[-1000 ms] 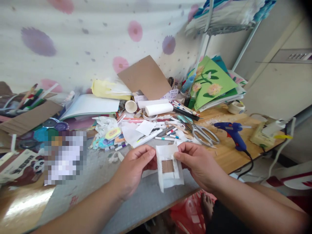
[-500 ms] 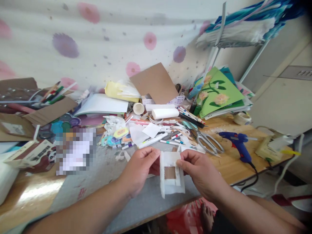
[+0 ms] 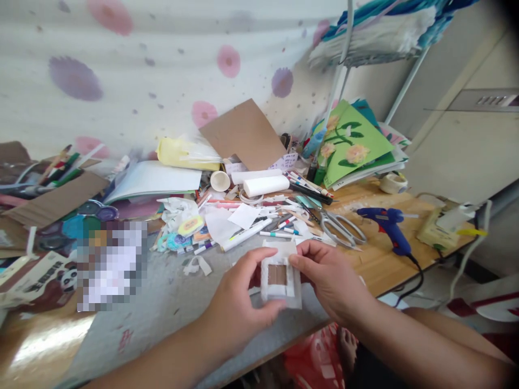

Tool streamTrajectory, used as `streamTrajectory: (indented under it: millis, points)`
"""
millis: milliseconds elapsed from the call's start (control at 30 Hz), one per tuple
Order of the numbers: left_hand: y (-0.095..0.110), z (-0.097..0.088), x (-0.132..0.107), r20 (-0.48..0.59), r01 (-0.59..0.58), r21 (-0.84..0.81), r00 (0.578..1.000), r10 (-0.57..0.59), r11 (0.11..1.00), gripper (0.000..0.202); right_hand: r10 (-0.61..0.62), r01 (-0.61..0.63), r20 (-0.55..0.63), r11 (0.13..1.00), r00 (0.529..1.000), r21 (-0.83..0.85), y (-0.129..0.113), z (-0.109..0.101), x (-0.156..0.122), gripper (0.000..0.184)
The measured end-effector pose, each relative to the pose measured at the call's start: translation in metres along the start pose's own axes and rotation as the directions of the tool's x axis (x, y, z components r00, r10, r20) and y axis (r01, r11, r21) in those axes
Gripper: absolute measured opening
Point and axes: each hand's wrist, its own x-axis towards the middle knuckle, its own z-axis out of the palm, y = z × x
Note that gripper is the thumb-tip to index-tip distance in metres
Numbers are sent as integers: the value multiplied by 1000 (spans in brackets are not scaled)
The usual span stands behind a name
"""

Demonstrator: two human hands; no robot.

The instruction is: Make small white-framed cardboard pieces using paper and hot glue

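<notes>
Between my hands, above the front of the grey cutting mat (image 3: 162, 302), is a small piece of brown cardboard with white paper folded around its edges (image 3: 278, 297). A brown rectangle shows in its middle. My left hand (image 3: 243, 300) is closed around the left side, with its thumb at the lower edge and fingers at the upper edge. On the right edge, my right hand (image 3: 324, 270) pinches the paper between thumb and index finger. The back of the piece is hidden from view.
Scissors (image 3: 343, 227) and a blue glue gun (image 3: 385, 224) lie to the right on the wooden table. Markers and paper scraps (image 3: 243, 216) are heaped behind my hands. A panda-printed box (image 3: 40, 281) stands at the left.
My left thumb has gone from the upper left edge of the piece down to its lower edge. The right hand keeps its pinch. The view has shifted a little to the right.
</notes>
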Motion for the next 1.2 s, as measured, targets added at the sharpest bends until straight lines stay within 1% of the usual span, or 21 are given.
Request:
streamTrajectory:
  millis: [100,233,333,467,533,633,767,833,900,967,1033,1067,1100,1133,1200]
  points:
    - [1,0,2,-17,44,34,999,-44,998,60,-15,14,-7,995,1000,-103,5,2,1,26]
    - [2,-2,4,-33,46,22,998,-46,999,59,-8,4,-17,969,1000,-246,6,2,2,19]
    - [-1,-4,6,-38,66,23,997,-65,998,56,-40,35,-2,917,999,-397,2,0,4,18]
    - [-5,-8,7,-17,101,-5,995,-101,995,51,-87,100,50,821,995,-562,-1,-3,4,19]
    - [-5,-11,8,18,138,-47,990,-137,989,52,-73,112,89,783,993,-612,-1,-4,3,20]
    - [-4,-15,10,58,218,-103,975,-213,971,54,-32,117,143,757,989,-643,1,-5,1,18]
    - [-2,-19,12,38,304,-160,953,-301,939,43,11,110,185,770,983,-628,-1,-6,-3,12]
    - [-3,-20,12,17,312,-183,949,-314,932,36,22,112,206,782,978,-614,-2,-8,-5,11]
    - [-3,-20,12,-10,297,-207,952,-305,932,32,20,112,222,818,975,-564,-2,-11,-5,8]
    - [-2,-21,11,-25,282,-222,955,-295,933,28,-60,146,195,877,979,-458,-2,-16,-3,5]
    - [1,-20,10,-22,278,-218,957,-289,936,24,-187,223,137,918,973,-329,-4,-21,0,15]
    - [2,-20,10,-15,278,-207,958,-288,938,22,-227,254,124,927,966,-277,-6,-22,3,20]
    - [3,-19,10,-7,281,-192,958,-288,940,22,-231,258,134,938,964,-234,-8,-23,4,26]
    - [4,-18,9,2,282,-176,958,-287,943,21,-203,234,161,951,966,-200,-10,-22,6,30]
    - [5,-17,9,13,281,-149,959,-282,948,21,-89,129,229,977,969,-168,-14,-20,8,33]
